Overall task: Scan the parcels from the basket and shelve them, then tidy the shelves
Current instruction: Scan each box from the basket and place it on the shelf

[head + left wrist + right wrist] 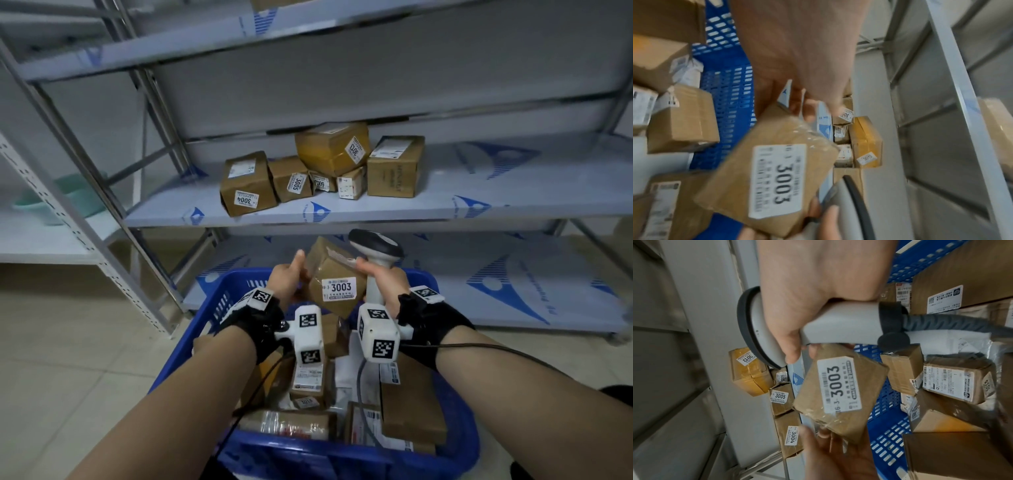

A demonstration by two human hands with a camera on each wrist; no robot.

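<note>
A brown parcel labelled 3003 (337,281) (766,178) (838,394) hangs tilted above the blue basket (212,308). My left hand (293,274) (809,110) grips its left end, thumb on the near face. My right hand (383,274) (795,318) grips the handle of a grey barcode scanner (375,246) (838,324), its head pointing up and away; the fingertips of that hand touch the parcel's right edge. Several more brown parcels (411,404) lie in the basket under my wrists.
On the middle shelf (513,202) stand parcels 3004 (246,186), 3005 (291,180), 3013 (334,147) and a taller box (395,166). The lower shelf (496,281) runs behind the basket. A steel upright (113,192) stands left. The scanner cable (513,353) trails right.
</note>
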